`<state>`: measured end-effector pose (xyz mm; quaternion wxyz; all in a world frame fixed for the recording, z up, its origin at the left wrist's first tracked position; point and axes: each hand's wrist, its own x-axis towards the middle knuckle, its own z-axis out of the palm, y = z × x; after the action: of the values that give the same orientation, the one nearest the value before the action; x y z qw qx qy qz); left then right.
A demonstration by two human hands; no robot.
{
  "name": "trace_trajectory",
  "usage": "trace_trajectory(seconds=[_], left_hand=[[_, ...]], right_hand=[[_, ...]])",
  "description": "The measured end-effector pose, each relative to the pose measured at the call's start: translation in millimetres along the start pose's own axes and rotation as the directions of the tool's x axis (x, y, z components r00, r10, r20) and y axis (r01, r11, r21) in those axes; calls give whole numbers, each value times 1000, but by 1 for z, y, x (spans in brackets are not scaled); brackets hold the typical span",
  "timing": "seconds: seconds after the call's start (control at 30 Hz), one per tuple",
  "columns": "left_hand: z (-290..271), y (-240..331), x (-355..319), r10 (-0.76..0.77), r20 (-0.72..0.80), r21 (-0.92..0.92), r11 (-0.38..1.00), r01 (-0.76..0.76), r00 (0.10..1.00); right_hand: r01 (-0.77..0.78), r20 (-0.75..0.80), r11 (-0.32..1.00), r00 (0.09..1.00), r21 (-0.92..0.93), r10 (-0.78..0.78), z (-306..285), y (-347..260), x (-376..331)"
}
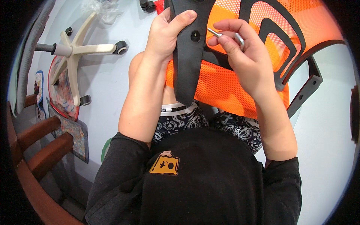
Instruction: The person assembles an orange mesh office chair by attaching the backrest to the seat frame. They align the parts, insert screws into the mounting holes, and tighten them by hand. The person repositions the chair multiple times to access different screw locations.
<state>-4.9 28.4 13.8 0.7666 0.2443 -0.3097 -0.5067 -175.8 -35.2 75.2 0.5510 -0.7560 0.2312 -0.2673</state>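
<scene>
An orange mesh chair back (228, 90) with a black plastic frame (296, 33) leans across my lap. My left hand (165, 33) is closed round a long black chair armrest (187, 67), its thumb on the front face near a round hole (195, 35). Just right of that hole, my right hand (247, 56) pinches a silver bolt (215, 33) between thumb and fingers, its shaft pointing toward the armrest but apart from it. A bent silver metal piece, seemingly a hex key (239, 39), also sits in the right hand; part of it is hidden by the fingers.
On the floor at the left lies a cream five-legged chair base (71, 48) with black casters (120, 47). Clear plastic wrapping (103, 11) is at the top. Brown wooden bars (45, 138) and a grey cushion-like edge (30, 48) border the left. A black bracket with holes (309, 88) juts out at right.
</scene>
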Motion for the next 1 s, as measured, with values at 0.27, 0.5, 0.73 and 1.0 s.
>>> trace_trajectory(seconds=[0.27, 0.5, 0.73, 1.0], left_hand=[[-8, -16, 5, 111, -120, 274, 959, -75, 987], [3, -12, 4, 119, -134, 178, 979, -94, 984], [2, -15, 5, 167, -158, 228, 965, -128, 973], [5, -16, 4, 191, -177, 190, 969, -156, 966]], right_hand=[[82, -8, 928, 996, -364, -92, 8, -7, 1], [18, -10, 867, 1000, -497, -27, 13, -18, 1], [61, -10, 820, 997, -569, -82, 21, -20, 7], [74, -13, 790, 995, -609, -103, 25, -22, 8]])
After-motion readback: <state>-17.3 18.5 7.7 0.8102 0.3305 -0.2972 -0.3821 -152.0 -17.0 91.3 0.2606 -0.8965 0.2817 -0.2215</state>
